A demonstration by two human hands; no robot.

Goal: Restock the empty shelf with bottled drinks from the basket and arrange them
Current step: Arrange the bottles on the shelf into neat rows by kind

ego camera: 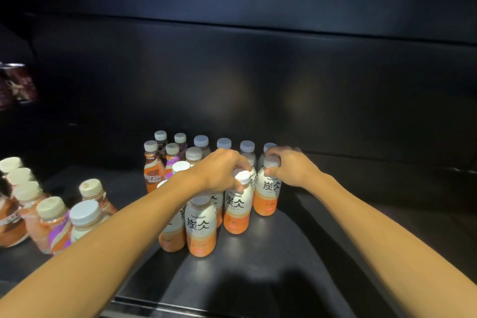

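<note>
Several white-and-orange Tanbing bottles stand clustered on the dark shelf (296,245). My left hand (219,170) grips the white cap and neck of one Tanbing bottle (237,208) in the middle of the cluster. My right hand (291,168) curls round the grey cap of the rightmost Tanbing bottle (267,195). Another Tanbing bottle (201,227) stands in front, nearest me. Behind them stand grey-capped bottles in rows, partly hidden by my hands. No basket is in view.
Nescafe bottles (152,170) with brown and purple labels stand at the back left of the cluster. A separate group of cream-capped bottles (51,219) lines the shelf's left side. The shelf's back wall is dark; bare shelf lies to the right and front.
</note>
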